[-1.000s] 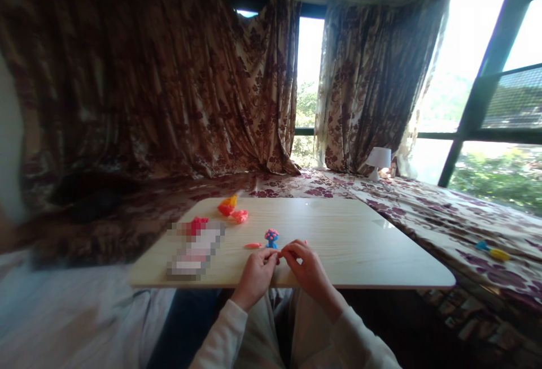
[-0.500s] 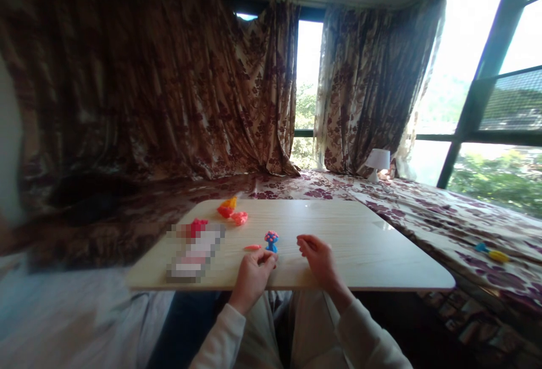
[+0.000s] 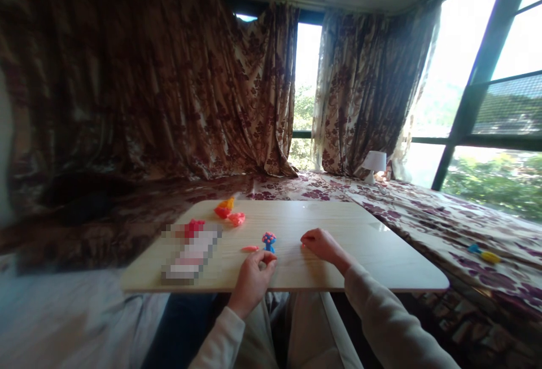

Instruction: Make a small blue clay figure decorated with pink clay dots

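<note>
A small blue mushroom figure [image 3: 269,242], apparently modelling clay, stands upright on the table with pink dots over its cap. Right in front of its base is my left hand [image 3: 255,273], fingers curled and thumb bent towards them. The fingertips overlap the foot of the mushroom; what they hold, if anything, is hidden. To the right, my right hand [image 3: 319,243] is low over the tabletop, its thumb and forefinger pinched together. A tiny pink speck of clay [image 3: 303,245] shows at those fingertips. Left of the mushroom lies a thin pink-orange clay roll [image 3: 250,248].
Red and yellow clay lumps [image 3: 224,206] and a pink lump [image 3: 236,219] lie at the table's back left, with a crimson lump [image 3: 195,227] nearer. A blurred-out flat object [image 3: 190,256] sits on the left of the pale wooden table [image 3: 359,244]. A white lamp [image 3: 374,163] stands beyond.
My right hand has turned and lowered to the tabletop, its forearm swinging out to the right. My left hand stays at the mushroom's base. The view has shifted slightly.
</note>
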`<act>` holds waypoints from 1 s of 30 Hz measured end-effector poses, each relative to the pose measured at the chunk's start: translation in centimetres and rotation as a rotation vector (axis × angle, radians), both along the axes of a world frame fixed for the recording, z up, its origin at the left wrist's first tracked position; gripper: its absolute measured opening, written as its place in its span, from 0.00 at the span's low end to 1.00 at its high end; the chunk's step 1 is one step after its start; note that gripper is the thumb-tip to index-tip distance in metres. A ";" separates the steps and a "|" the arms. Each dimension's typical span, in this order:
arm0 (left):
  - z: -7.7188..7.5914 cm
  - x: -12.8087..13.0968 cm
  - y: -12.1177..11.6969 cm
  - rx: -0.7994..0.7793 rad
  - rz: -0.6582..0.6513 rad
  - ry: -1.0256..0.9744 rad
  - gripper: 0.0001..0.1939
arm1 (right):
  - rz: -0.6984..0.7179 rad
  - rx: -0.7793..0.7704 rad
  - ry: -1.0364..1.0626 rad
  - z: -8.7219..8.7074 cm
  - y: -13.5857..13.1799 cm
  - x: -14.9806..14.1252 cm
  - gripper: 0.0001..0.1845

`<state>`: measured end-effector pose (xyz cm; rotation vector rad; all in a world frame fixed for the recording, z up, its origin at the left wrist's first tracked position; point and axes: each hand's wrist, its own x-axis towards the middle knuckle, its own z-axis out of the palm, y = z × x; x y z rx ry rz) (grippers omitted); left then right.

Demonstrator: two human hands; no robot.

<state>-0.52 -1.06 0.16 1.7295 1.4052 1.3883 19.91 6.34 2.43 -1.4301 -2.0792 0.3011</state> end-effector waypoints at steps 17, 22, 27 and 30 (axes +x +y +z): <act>0.1 0.7 0.2 0.016 -0.005 -0.039 0.08 | 0.016 0.046 0.013 -0.4 -1.8 -1.5 0.11; 0.3 1.1 -0.3 0.039 0.004 -0.046 0.15 | 0.185 -0.164 0.597 -1.7 -3.7 -4.1 0.11; 0.5 1.3 -0.5 0.081 0.006 -0.076 0.13 | 0.197 -0.285 0.921 -2.2 -4.8 -6.1 0.11; 0.4 1.4 -0.5 0.121 0.032 -0.077 0.11 | 0.197 -0.319 0.981 -2.0 -4.8 -6.5 0.11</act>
